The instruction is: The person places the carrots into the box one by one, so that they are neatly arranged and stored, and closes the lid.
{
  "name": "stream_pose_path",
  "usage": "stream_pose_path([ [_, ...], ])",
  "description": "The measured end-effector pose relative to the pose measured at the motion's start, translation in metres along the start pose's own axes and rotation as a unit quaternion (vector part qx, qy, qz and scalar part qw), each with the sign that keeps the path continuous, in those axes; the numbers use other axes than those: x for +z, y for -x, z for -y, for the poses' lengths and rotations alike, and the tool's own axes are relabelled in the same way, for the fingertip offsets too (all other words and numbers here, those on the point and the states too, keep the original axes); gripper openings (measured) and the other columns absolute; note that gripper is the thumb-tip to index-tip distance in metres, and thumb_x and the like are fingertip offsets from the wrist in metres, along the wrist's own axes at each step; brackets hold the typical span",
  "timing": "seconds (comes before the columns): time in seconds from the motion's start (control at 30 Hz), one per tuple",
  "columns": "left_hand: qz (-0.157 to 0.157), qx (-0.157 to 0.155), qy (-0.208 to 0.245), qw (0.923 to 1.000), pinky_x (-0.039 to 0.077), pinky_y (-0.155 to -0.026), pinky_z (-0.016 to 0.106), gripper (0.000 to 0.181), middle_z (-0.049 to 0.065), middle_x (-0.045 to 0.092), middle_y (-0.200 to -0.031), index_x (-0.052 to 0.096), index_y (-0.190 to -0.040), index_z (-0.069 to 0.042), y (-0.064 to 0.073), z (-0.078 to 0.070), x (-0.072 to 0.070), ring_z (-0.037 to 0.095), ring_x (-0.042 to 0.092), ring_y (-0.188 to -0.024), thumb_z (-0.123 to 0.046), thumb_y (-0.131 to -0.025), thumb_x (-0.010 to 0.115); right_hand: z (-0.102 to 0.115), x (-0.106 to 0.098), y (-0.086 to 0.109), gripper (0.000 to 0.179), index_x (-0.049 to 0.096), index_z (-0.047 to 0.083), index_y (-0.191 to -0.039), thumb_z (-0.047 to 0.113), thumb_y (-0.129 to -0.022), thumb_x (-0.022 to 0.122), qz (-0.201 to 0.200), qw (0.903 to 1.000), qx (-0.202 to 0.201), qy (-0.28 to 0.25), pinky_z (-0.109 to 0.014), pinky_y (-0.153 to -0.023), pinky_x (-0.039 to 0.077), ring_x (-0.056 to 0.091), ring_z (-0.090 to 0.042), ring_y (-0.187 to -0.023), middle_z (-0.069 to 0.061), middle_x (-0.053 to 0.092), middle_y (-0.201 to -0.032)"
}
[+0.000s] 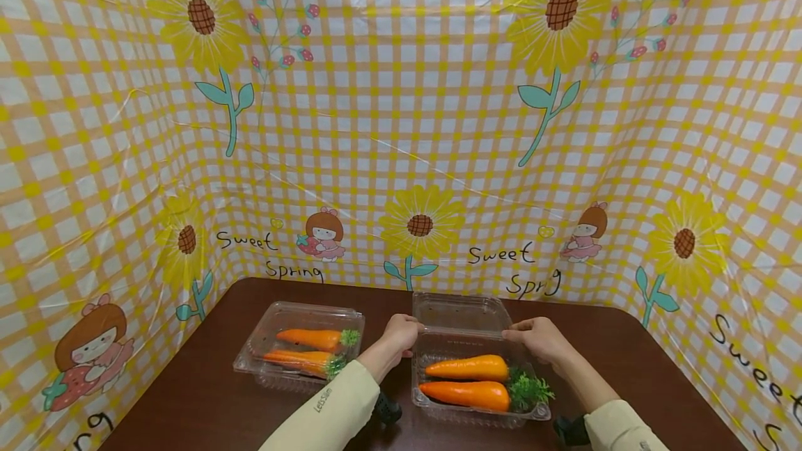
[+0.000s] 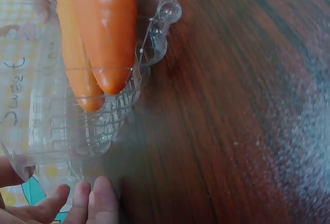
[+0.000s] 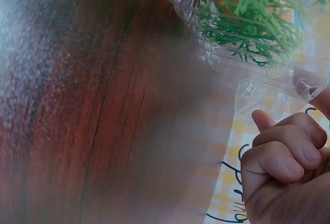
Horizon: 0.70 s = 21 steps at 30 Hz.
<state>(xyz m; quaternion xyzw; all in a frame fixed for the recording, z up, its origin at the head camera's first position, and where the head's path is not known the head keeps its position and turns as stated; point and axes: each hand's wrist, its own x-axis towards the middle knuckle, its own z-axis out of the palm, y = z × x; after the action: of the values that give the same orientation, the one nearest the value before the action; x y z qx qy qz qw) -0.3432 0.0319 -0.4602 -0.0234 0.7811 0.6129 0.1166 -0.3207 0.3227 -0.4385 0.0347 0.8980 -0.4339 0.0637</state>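
A clear plastic clamshell box [image 1: 482,417] stands on the table with its lid [image 1: 464,315] raised at the back. Two carrots [image 1: 466,367] with green tops [image 1: 531,390] lie side by side inside, tips to the left. My left hand [image 1: 401,336] pinches the lid's left edge; in the left wrist view its fingers [image 2: 105,198] show beside the clear plastic. At the lid's right edge, my right hand [image 1: 540,339] pinches the plastic. Several of its fingers [image 3: 276,159] are curled in the right wrist view, and its exact contact is partly hidden.
Left of my left hand sits another clear clamshell box [image 1: 247,360], its lid down over carrots [image 1: 310,338]. The dark brown table [image 1: 188,395] is bounded at the back and sides by a yellow checked cloth [image 1: 351,159] with sunflowers.
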Motion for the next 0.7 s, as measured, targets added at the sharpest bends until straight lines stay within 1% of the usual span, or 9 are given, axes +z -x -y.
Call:
stream_pose_path([
  [0.03, 0.0, 0.004, -0.003, 1.0, 0.054, -0.07, 0.035, 0.041, 0.019, 0.06, -0.132, 0.057, -0.137, 0.003, 0.0001, 0.0004, -0.0001, 0.028, 0.06, -0.108, -0.015, -0.1, 0.059, -0.0002, 0.0002, 0.0002, 0.056, 0.059, -0.008, -0.134, 0.032, -0.095, 0.068, 0.0, 1.0, -0.001, -0.002, -0.023, -0.043, 0.026, 0.019, -0.008, -0.042, 0.008, 0.029, -0.05],
  [0.1, -0.002, 0.014, -0.01, 0.9999, 0.051, -0.065, 0.033, 0.041, 0.018, 0.062, -0.13, 0.057, -0.137, 0.003, 0.0001, 0.0004, -0.0001, 0.021, 0.059, -0.086, -0.014, -0.1, 0.059, 0.0001, 0.0003, 0.0009, 0.057, 0.058, -0.009, -0.134, 0.032, -0.095, 0.068, 0.0, 1.0, -0.002, -0.005, -0.023, -0.043, 0.026, 0.019, -0.008, -0.042, 0.008, 0.03, -0.05],
  [0.2, -0.003, 0.026, -0.018, 0.9995, 0.045, -0.059, 0.029, 0.041, 0.017, 0.064, -0.128, 0.057, -0.138, 0.003, 0.0005, 0.0, -0.0005, 0.013, 0.04, -0.057, -0.013, -0.1, 0.059, 0.0013, 0.0006, 0.0022, 0.058, 0.057, -0.01, -0.135, 0.031, -0.095, 0.068, -0.001, 1.0, -0.001, -0.009, -0.023, -0.043, 0.025, 0.019, -0.008, -0.042, 0.007, 0.03, -0.05],
  [0.3, -0.006, 0.031, -0.022, 0.9993, 0.04, -0.056, 0.029, 0.042, 0.016, 0.065, -0.127, 0.057, -0.138, 0.002, 0.0011, -0.0006, -0.0014, 0.013, 0.027, -0.046, -0.012, -0.099, 0.06, 0.0036, 0.0006, 0.0038, 0.058, 0.056, -0.01, -0.136, 0.03, -0.095, 0.068, -0.002, 0.9999, 0.0, -0.01, -0.023, -0.043, 0.026, 0.02, -0.008, -0.042, 0.008, 0.03, -0.05],
  [0.37, -0.007, 0.034, -0.021, 0.9992, 0.04, -0.058, 0.03, 0.042, 0.016, 0.064, -0.128, 0.057, -0.138, 0.001, 0.0018, -0.0006, -0.0024, 0.014, 0.03, -0.048, -0.012, -0.098, 0.061, 0.0052, 0.0006, 0.0051, 0.058, 0.055, -0.01, -0.136, 0.029, -0.096, 0.067, -0.004, 0.9999, 0.0, -0.011, -0.023, -0.043, 0.026, 0.02, -0.008, -0.042, 0.008, 0.03, -0.05],
  [0.43, -0.01, 0.041, -0.025, 0.9988, 0.044, -0.062, 0.033, 0.042, 0.016, 0.063, -0.13, 0.058, -0.138, 0.0, 0.0018, 0.0001, -0.003, 0.015, 0.041, -0.055, -0.012, -0.098, 0.062, 0.0062, 0.0006, 0.0063, 0.057, 0.056, -0.01, -0.136, 0.029, -0.096, 0.067, -0.006, 0.9999, 0.001, -0.011, -0.023, -0.043, 0.026, 0.021, -0.008, -0.042, 0.007, 0.031, -0.05],
  [0.53, -0.02, 0.058, -0.035, 0.9975, 0.052, -0.075, 0.039, 0.041, 0.015, 0.062, -0.132, 0.06, -0.135, -0.002, 0.0013, 0.0008, -0.003, 0.021, 0.061, -0.083, -0.014, -0.096, 0.064, 0.0065, 0.0, 0.0073, 0.055, 0.057, -0.009, -0.135, 0.029, -0.096, 0.066, -0.011, 0.9998, 0.002, -0.015, -0.024, -0.044, 0.028, 0.023, -0.009, -0.043, 0.007, 0.033, -0.051],
  [0.63, -0.035, 0.073, -0.047, 0.9956, 0.054, -0.086, 0.045, 0.038, 0.013, 0.063, -0.13, 0.063, -0.132, -0.005, -0.0005, 0.0006, -0.002, 0.028, 0.063, -0.107, -0.017, -0.095, 0.067, 0.0053, -0.0014, 0.0065, 0.054, 0.059, -0.007, -0.134, 0.031, -0.097, 0.066, -0.02, 0.9997, 0.007, -0.016, -0.025, -0.045, 0.029, 0.025, -0.009, -0.043, 0.007, 0.035, -0.051],
  [0.7, -0.046, 0.078, -0.05, 0.9947, 0.054, -0.086, 0.046, 0.036, 0.012, 0.064, -0.127, 0.065, -0.129, -0.006, -0.0017, -0.0008, -0.0014, 0.028, 0.064, -0.106, -0.018, -0.095, 0.068, 0.0049, -0.0027, 0.0057, 0.053, 0.061, -0.006, -0.133, 0.032, -0.096, 0.067, -0.024, 0.9996, 0.007, -0.016, -0.025, -0.044, 0.03, 0.026, -0.009, -0.043, 0.007, 0.036, -0.051],
])
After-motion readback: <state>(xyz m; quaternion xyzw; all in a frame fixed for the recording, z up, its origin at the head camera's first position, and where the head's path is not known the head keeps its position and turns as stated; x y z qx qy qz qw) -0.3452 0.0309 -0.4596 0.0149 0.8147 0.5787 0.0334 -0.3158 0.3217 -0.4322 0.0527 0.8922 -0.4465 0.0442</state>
